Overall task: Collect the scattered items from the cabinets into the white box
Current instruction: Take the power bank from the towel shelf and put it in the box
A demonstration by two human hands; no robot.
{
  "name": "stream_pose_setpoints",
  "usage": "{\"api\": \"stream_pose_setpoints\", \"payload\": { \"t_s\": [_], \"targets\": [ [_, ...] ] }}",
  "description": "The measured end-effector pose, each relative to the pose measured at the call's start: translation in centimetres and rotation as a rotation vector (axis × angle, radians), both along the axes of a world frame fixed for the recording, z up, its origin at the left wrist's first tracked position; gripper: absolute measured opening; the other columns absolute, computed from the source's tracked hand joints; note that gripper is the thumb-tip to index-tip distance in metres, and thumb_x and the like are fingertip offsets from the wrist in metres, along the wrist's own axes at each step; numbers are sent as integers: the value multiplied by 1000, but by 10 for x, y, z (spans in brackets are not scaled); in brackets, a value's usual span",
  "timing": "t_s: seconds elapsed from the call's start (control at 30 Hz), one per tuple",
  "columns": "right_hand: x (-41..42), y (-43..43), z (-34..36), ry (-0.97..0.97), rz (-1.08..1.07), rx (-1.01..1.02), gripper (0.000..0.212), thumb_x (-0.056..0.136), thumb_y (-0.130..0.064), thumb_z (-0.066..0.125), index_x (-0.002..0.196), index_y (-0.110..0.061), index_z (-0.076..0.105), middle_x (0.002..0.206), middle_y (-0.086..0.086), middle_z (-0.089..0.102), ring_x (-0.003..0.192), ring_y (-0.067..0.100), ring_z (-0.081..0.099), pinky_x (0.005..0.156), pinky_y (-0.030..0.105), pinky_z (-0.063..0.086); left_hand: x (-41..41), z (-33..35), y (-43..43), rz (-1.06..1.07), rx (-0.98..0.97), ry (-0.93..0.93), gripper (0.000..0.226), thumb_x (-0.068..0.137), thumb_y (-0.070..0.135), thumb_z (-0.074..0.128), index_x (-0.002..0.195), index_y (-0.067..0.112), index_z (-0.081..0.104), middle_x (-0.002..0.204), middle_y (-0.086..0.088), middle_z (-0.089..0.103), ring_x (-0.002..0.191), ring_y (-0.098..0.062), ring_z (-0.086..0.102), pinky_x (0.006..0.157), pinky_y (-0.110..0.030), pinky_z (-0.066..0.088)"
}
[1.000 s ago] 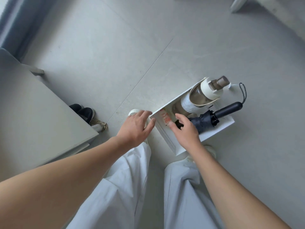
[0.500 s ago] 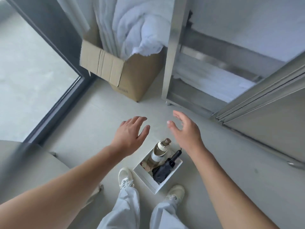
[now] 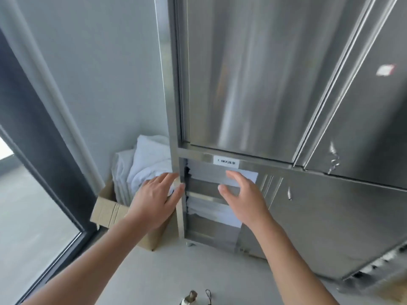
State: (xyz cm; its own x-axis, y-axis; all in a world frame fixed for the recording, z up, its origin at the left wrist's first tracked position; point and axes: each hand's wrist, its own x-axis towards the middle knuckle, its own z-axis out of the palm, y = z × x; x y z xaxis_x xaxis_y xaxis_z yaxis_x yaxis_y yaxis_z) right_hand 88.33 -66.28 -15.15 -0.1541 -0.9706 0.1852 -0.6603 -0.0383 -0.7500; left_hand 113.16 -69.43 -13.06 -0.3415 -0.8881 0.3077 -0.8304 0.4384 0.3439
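Note:
A tall stainless steel cabinet [image 3: 253, 89] fills the upper right, its upper doors closed. Its lower left compartment stands open and shows shelves of folded white linen [image 3: 211, 209]. My left hand [image 3: 155, 200] and my right hand [image 3: 244, 198] are both raised in front of that opening, fingers spread, holding nothing and touching nothing. At the bottom edge only the bottle top [image 3: 190, 297] and the black umbrella strap [image 3: 208, 294] from the white box show; the box itself is out of view.
A cardboard box [image 3: 110, 213] stuffed with white bedding [image 3: 145, 164] stands on the floor left of the cabinet. A dark window frame [image 3: 41, 155] runs along the left. A paper label [image 3: 226, 162] sits on the cabinet rail. Pale floor lies below.
My view has swung up from the white box on the floor to the cabinet. Both hands let go of the box and rose empty toward the open lower compartment.

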Motion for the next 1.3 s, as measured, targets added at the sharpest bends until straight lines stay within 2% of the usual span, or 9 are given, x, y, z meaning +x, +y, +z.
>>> {"api": "stream_pose_setpoints", "payload": {
  "t_s": [0.17, 0.33, 0.5, 0.67, 0.87, 0.93, 1.03, 1.2, 1.3],
  "targets": [
    [-21, 7, 60, -30, -50, -119, 50, 97, -51, 57, 142, -30, 54, 142, -17, 56, 135, 4, 46, 109, 27, 37, -30, 60, 1, -68, -106, 58, 64, 93, 65, 19, 135, 28, 51, 128, 8, 61, 114, -17, 58, 91, -30, 41],
    [-34, 20, 66, 5, -88, -140, 48, 95, -54, 57, 138, -33, 56, 139, -21, 58, 133, 2, 48, 106, 27, 40, -48, 63, 4, -125, -149, 26, 52, 100, 56, 30, 133, 25, 54, 127, 5, 63, 114, -19, 59, 94, -32, 42],
    [-36, 20, 45, 55, -91, -100, 48, 95, -52, 56, 140, -33, 54, 139, -19, 57, 134, 4, 47, 105, 24, 36, -52, 40, -6, -157, -144, -70, 54, 99, 58, 25, 132, 25, 53, 125, 9, 62, 107, -17, 60, 89, -31, 42],
    [-32, 1, 27, 125, -133, -27, 54, 95, -57, 53, 143, -33, 51, 142, -16, 55, 135, 6, 43, 103, 24, 35, -40, 22, -44, -173, -138, -175, 54, 100, 59, 23, 133, 26, 51, 125, 11, 62, 107, -14, 60, 92, -31, 44],
    [-15, -52, -5, 125, -214, 75, 57, 94, -61, 51, 144, -34, 50, 145, -16, 53, 138, 6, 42, 107, 26, 35, -35, -9, -113, -258, -84, -175, 58, 97, 60, 20, 124, 25, 57, 114, 9, 64, 103, -16, 61, 87, -30, 42],
    [-1, -73, -20, 114, -251, 110, 56, 95, -59, 53, 143, -32, 50, 144, -16, 53, 137, 7, 43, 104, 24, 34, -27, -24, -139, -293, -46, -165, 57, 97, 59, 21, 123, 24, 58, 112, 9, 64, 102, -17, 61, 88, -31, 42],
    [26, -100, -45, 88, -300, 185, 53, 95, -56, 55, 142, -31, 52, 143, -16, 54, 136, 7, 45, 103, 22, 34, -6, -48, -183, -339, 17, -162, 53, 99, 58, 24, 128, 27, 55, 117, 11, 62, 106, -14, 59, 92, -29, 41],
    [65, -125, -72, 28, -431, 330, 52, 95, -54, 55, 141, -31, 54, 142, -15, 56, 134, 7, 48, 110, 33, 41, 23, -85, -238, -417, 163, -132, 51, 99, 57, 27, 133, 26, 51, 126, 9, 60, 109, -18, 58, 94, -31, 41],
    [82, -131, -81, 11, -494, 376, 51, 95, -53, 56, 140, -30, 54, 142, -16, 56, 135, 6, 48, 111, 32, 39, 24, -104, -258, -514, 222, -161, 51, 100, 56, 28, 133, 25, 51, 130, 7, 58, 114, -19, 58, 97, -33, 41]
  ]
}}
